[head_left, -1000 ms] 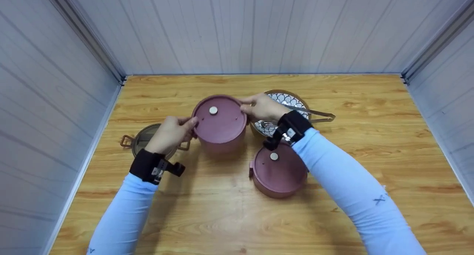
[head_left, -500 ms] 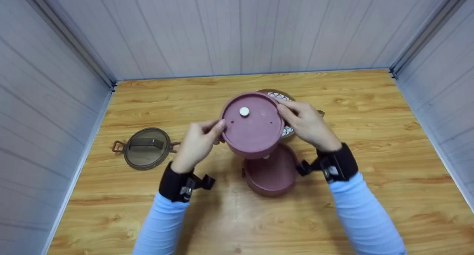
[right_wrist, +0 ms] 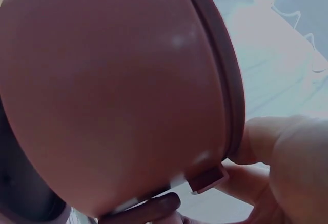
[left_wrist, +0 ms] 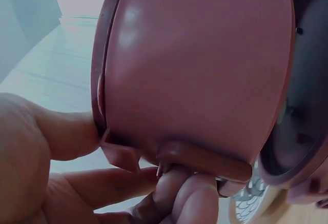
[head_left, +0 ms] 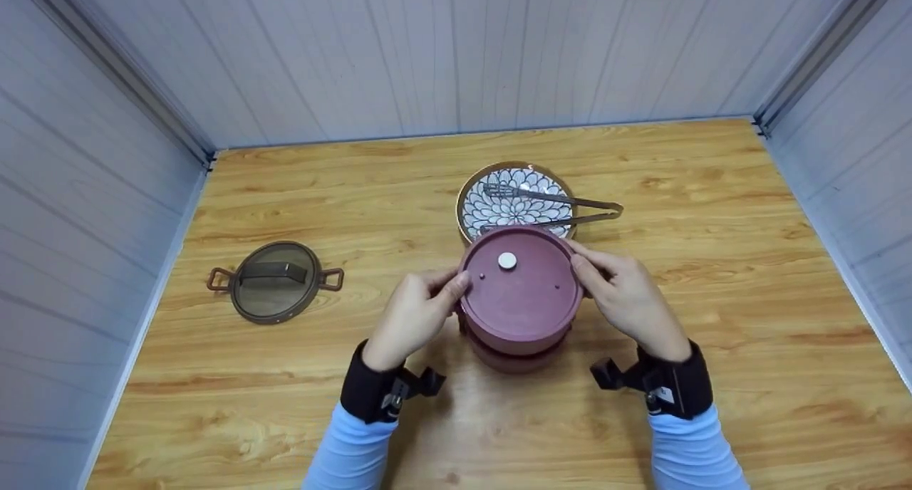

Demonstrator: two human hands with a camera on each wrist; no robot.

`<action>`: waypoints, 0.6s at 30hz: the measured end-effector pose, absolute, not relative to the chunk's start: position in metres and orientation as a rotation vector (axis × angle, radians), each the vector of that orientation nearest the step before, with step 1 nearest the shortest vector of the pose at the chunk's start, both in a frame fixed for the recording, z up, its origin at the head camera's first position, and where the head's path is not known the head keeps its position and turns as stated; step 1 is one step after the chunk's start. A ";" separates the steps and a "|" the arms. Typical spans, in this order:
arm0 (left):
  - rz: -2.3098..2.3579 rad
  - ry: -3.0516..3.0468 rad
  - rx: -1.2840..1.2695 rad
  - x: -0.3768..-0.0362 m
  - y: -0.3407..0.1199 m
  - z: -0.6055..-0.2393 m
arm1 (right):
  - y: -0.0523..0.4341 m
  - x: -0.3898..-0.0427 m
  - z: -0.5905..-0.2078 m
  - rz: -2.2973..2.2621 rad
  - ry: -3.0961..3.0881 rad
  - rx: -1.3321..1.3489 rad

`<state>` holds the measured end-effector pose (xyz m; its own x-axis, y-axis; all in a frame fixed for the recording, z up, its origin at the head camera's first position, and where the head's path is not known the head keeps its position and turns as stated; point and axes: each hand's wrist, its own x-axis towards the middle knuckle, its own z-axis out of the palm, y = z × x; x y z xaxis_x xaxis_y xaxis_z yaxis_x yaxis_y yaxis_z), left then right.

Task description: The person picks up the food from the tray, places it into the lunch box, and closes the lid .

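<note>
Both hands hold a dusky-pink lidded container right above a second pink container, which shows only as a rim beneath it. My left hand grips its left side, thumb on the lid rim and fingers curled under the base. My right hand grips the right side the same way. In the left wrist view the container's wall fills the frame, with the lower container's lid at the right. The right wrist view shows the wall and my thumb at its rim.
A patterned bowl with metal tongs across it sits just behind the containers. A grey-brown lid with two side handles lies on the wooden table to the left. Pale panel walls enclose three sides.
Both hands carried the pink container from the table's middle left, rightwards and towards me, to a spot directly over the second pink container. The bowl and tongs are now uncovered.
</note>
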<state>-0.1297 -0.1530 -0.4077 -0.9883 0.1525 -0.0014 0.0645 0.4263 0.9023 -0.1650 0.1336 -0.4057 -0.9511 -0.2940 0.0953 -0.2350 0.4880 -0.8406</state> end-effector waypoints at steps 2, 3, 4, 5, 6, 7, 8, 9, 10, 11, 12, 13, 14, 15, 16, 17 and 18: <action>1.590 2.594 0.197 -0.130 -0.152 -0.410 | 0.136 -0.164 -0.408 -1.470 2.659 -0.473; 1.574 2.601 0.199 -0.130 -0.151 -0.411 | 0.137 -0.164 -0.409 -1.465 2.658 -0.477; 1.557 2.602 0.198 -0.130 -0.151 -0.411 | 0.137 -0.164 -0.410 -1.456 2.660 -0.474; 1.546 2.599 0.199 -0.130 -0.151 -0.412 | 0.138 -0.164 -0.411 -1.448 2.659 -0.474; 1.532 2.597 0.200 -0.130 -0.151 -0.413 | 0.139 -0.164 -0.412 -1.440 2.654 -0.473; 1.523 2.593 0.198 -0.131 -0.151 -0.413 | 0.139 -0.164 -0.413 -1.429 2.651 -0.473; 1.517 2.586 0.195 -0.131 -0.151 -0.413 | 0.140 -0.164 -0.413 -1.415 2.646 -0.470; 1.512 2.578 0.189 -0.131 -0.152 -0.413 | 0.140 -0.164 -0.413 -1.398 2.642 -0.469; 1.503 2.571 0.189 -0.131 -0.152 -0.414 | 0.141 -0.165 -0.414 -1.381 2.640 -0.462; 1.498 2.566 0.194 -0.131 -0.152 -0.414 | 0.142 -0.165 -0.415 -1.370 2.633 -0.456; 1.491 2.564 0.199 -0.130 -0.152 -0.414 | 0.142 -0.164 -0.415 -1.362 2.623 -0.450; 1.486 2.561 0.204 -0.130 -0.152 -0.415 | 0.142 -0.164 -0.416 -1.356 2.614 -0.444; 1.483 2.562 0.212 -0.130 -0.153 -0.415 | 0.142 -0.164 -0.415 -1.354 2.604 -0.439; 1.480 2.563 0.219 -0.131 -0.153 -0.416 | 0.142 -0.164 -0.415 -1.350 2.598 -0.436; 1.475 2.567 0.226 -0.131 -0.154 -0.416 | 0.142 -0.164 -0.415 -1.345 2.592 -0.434; 1.473 2.570 0.230 -0.131 -0.154 -0.417 | 0.142 -0.165 -0.415 -1.342 2.586 -0.434; 1.472 2.571 0.234 -0.131 -0.155 -0.417 | 0.142 -0.165 -0.414 -1.337 2.584 -0.438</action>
<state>-0.1306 -0.1549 -0.4170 -0.9733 0.2189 -0.0689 0.0514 0.5005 0.8642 -0.1646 0.1416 -0.4145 -0.9363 -0.3489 -0.0400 -0.1689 0.5473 -0.8197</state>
